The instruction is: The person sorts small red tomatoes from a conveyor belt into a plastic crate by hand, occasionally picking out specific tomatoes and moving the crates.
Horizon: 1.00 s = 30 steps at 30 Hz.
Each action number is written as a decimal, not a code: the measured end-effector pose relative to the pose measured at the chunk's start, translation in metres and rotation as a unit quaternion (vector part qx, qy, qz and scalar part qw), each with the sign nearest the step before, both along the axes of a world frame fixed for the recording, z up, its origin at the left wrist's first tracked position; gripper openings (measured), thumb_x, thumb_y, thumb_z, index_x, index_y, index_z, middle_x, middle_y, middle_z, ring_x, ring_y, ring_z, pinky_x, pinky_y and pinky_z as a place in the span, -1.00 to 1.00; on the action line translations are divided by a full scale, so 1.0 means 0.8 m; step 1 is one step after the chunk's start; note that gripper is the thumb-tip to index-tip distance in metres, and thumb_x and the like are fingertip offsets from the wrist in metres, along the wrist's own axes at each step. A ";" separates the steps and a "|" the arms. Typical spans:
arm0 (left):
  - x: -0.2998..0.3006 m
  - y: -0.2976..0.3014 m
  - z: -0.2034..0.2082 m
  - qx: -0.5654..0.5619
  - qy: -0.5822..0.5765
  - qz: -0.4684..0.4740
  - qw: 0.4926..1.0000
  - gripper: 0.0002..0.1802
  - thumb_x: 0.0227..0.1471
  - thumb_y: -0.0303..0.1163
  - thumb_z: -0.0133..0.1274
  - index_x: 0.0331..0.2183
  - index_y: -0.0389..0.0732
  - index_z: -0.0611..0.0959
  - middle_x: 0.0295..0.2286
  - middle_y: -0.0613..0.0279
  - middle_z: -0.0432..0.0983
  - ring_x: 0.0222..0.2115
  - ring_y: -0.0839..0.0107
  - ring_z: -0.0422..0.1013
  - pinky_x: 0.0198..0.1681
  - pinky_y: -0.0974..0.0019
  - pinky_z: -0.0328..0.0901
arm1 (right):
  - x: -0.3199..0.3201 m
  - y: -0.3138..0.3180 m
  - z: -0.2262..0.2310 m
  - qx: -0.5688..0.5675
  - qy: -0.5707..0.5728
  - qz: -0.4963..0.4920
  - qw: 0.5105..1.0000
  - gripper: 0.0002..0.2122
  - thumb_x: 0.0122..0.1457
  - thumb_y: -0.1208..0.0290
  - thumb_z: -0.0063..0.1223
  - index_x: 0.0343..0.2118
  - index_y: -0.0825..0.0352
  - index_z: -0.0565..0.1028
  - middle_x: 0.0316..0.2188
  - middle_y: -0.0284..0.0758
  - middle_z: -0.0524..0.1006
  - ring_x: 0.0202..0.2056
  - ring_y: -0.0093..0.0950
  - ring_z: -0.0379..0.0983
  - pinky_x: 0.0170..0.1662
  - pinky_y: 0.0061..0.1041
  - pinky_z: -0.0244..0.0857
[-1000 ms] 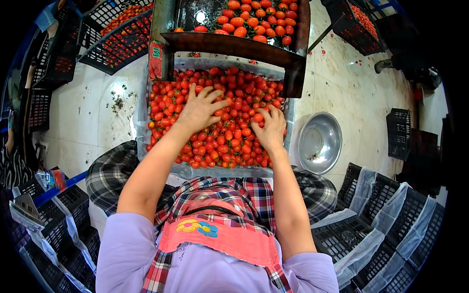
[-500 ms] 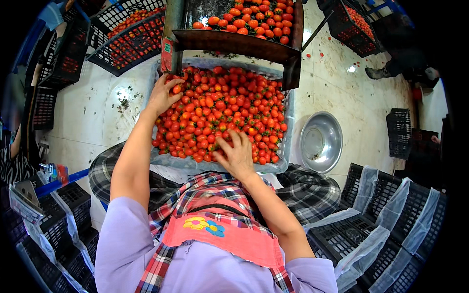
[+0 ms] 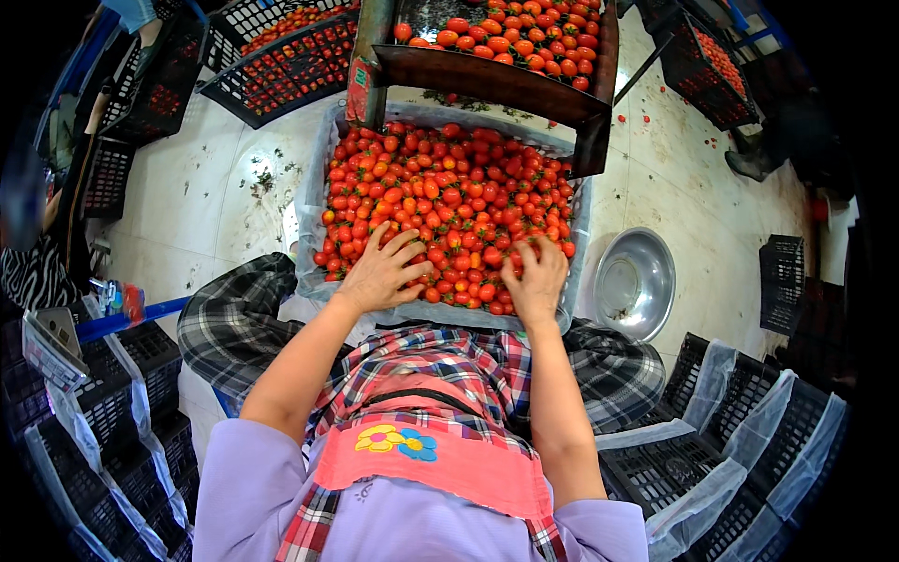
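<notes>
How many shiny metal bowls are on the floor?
1. The metal bowl sits on the floor to the right of the tomato crate, near the right hand. Others may be hidden.

pale tiled floor (image 3: 201,201) (glare-lit), black empty crates (image 3: 698,468), a steel bowl (image 3: 635,284).

Red and orange tomatoes (image 3: 449,201) lie under the fingers (image 3: 398,245). Below the fingers, a red-and-white plaid apron (image 3: 440,361) bears a pink band (image 3: 440,464) with yellow and blue flowers.

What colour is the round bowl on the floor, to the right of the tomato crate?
The bowl is shiny silver metal, seen in the head view.
</notes>
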<state>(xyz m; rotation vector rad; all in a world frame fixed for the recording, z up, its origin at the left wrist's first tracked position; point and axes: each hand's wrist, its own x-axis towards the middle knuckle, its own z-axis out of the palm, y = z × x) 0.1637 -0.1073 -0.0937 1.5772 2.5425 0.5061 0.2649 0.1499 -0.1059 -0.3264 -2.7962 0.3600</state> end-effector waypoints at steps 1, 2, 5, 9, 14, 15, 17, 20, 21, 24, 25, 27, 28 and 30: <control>-0.003 -0.009 -0.001 0.012 0.015 0.014 1.000 -0.61 -0.18 -0.18 0.13 -0.20 0.06 0.50 -0.06 0.26 0.29 0.07 0.19 0.12 0.16 -0.08 -0.10 | -0.001 0.007 -0.002 -0.017 0.016 -0.018 1.000 -0.67 -0.09 0.29 0.15 -0.21 0.16 0.45 -0.07 -0.23 0.29 0.02 -0.24 0.18 0.08 -0.18 0.02; -0.006 -0.017 -0.003 0.024 0.030 0.027 0.999 -0.62 -0.19 -0.19 0.13 -0.23 0.05 0.50 -0.08 0.27 0.30 0.05 0.20 0.13 0.15 -0.06 -0.09 | 0.001 0.013 -0.002 -0.021 0.010 -0.024 0.999 -0.66 -0.09 0.31 0.15 -0.18 0.15 0.44 -0.07 -0.22 0.29 0.02 -0.23 0.17 0.06 -0.20 0.04; -0.004 -0.044 -0.007 0.031 0.060 0.095 0.993 -0.65 -0.21 -0.28 0.10 -0.26 -0.02 0.51 -0.10 0.26 0.32 0.03 0.18 0.16 0.14 0.00 -0.03 | 0.004 0.014 -0.001 -0.040 -0.003 -0.035 0.999 -0.63 -0.03 0.35 0.12 -0.09 0.14 0.41 -0.05 -0.18 0.27 0.02 -0.20 0.17 0.06 -0.21 0.06; -0.004 -0.063 -0.007 0.061 0.023 0.194 0.979 -0.66 -0.24 -0.34 0.10 -0.30 -0.15 0.50 -0.07 0.14 0.29 0.04 0.11 0.15 0.13 0.00 0.00 | 0.000 0.011 0.004 -0.094 0.002 -0.058 0.994 -0.63 0.03 0.38 0.07 -0.04 0.14 0.38 -0.04 -0.12 0.25 0.01 -0.17 0.17 0.07 -0.20 0.06; -0.005 -0.061 -0.002 0.081 0.054 0.275 0.956 -0.63 -0.25 -0.37 0.12 -0.27 -0.19 0.49 -0.03 0.04 0.23 0.03 0.04 0.14 0.10 0.01 0.02 | -0.004 0.014 0.003 -0.104 0.018 -0.087 0.991 -0.61 0.05 0.36 0.06 -0.01 0.14 0.37 -0.04 -0.09 0.25 0.00 -0.13 0.17 0.04 -0.19 0.08; -0.009 -0.051 0.004 0.094 0.055 0.278 0.955 -0.62 -0.25 -0.38 0.12 -0.26 -0.18 0.48 -0.02 0.03 0.21 0.03 0.03 0.13 0.10 0.01 0.03 | -0.007 0.015 0.004 -0.101 0.024 -0.094 0.990 -0.61 0.05 0.35 0.06 -0.01 0.13 0.36 -0.04 -0.10 0.25 -0.01 -0.13 0.17 0.03 -0.19 0.09; -0.023 -0.027 0.015 0.119 0.053 0.283 0.950 -0.59 -0.24 -0.39 0.11 -0.22 -0.18 0.48 -0.01 0.01 0.19 0.03 0.00 0.13 0.08 0.01 0.04 | -0.014 0.009 0.014 -0.050 0.029 -0.103 0.993 -0.60 0.05 0.30 0.05 0.01 0.11 0.36 -0.05 -0.11 0.26 -0.02 -0.16 0.18 0.02 -0.19 0.08; -0.067 0.025 0.017 0.126 0.088 0.190 0.970 -0.58 -0.15 -0.38 0.08 -0.15 -0.15 0.46 0.00 0.02 0.19 0.05 0.01 0.09 0.09 0.00 0.02 | -0.037 0.002 0.023 0.002 0.037 -0.077 0.996 -0.59 0.05 0.25 0.04 0.01 0.11 0.36 -0.04 -0.15 0.26 0.00 -0.20 0.16 0.04 -0.18 0.03; -0.084 0.044 0.014 0.124 0.107 0.149 0.975 -0.58 -0.13 -0.36 0.07 -0.13 -0.14 0.45 0.01 0.03 0.18 0.05 0.01 0.09 0.10 0.00 0.01 | -0.051 0.002 0.022 -0.005 0.046 -0.049 0.998 -0.59 0.05 0.26 0.03 0.00 0.13 0.36 -0.03 -0.17 0.26 0.01 -0.20 0.16 0.04 -0.18 0.02; -0.122 0.115 -0.016 0.114 0.066 0.165 0.977 -0.47 -0.12 -0.31 0.04 -0.03 -0.13 0.38 0.05 0.03 0.13 0.09 0.01 0.02 0.12 -0.08 -0.06 | -0.112 0.001 0.016 -0.008 0.093 0.028 0.995 -0.59 0.07 0.35 -0.03 0.02 0.25 0.31 -0.02 -0.19 0.28 0.05 -0.22 0.14 0.07 -0.18 -0.01; -0.133 0.138 -0.025 0.113 0.037 0.192 0.974 -0.44 -0.12 -0.29 0.04 -0.01 -0.13 0.36 0.06 0.03 0.11 0.10 0.00 0.00 0.13 -0.10 -0.08 | -0.135 0.001 0.015 -0.038 0.071 0.027 0.996 -0.56 0.05 0.39 -0.05 0.04 0.27 0.27 -0.01 -0.20 0.27 0.06 -0.22 0.14 0.11 -0.17 -0.04; -0.137 0.184 -0.026 0.066 -0.022 0.234 0.970 -0.32 -0.16 -0.24 0.04 0.06 -0.13 0.27 0.07 0.02 0.08 0.13 -0.02 -0.06 0.14 -0.17 -0.12 | -0.170 0.006 0.001 -0.056 0.097 -0.017 0.994 -0.54 0.03 0.43 -0.07 0.06 0.27 0.23 -0.01 -0.20 0.29 0.07 -0.22 0.14 0.15 -0.15 -0.08; -0.130 0.197 -0.027 0.070 -0.002 0.242 0.968 -0.32 -0.17 -0.23 0.04 0.05 -0.12 0.28 0.07 0.02 0.07 0.12 -0.02 -0.06 0.13 -0.15 -0.11 | -0.175 0.010 -0.001 -0.062 0.077 -0.005 0.995 -0.55 0.03 0.44 -0.07 0.05 0.27 0.24 -0.02 -0.20 0.30 0.06 -0.24 0.15 0.15 -0.13 -0.09; -0.115 0.190 -0.034 0.114 -0.014 0.232 0.966 -0.36 -0.16 -0.25 0.03 0.03 -0.12 0.31 0.05 0.06 0.13 0.11 -0.01 -0.03 0.11 -0.09 -0.04 | -0.176 0.010 -0.003 -0.082 0.027 0.022 0.996 -0.57 0.02 0.46 -0.08 0.02 0.26 0.26 -0.03 -0.22 0.31 0.06 -0.27 0.17 0.16 -0.10 -0.12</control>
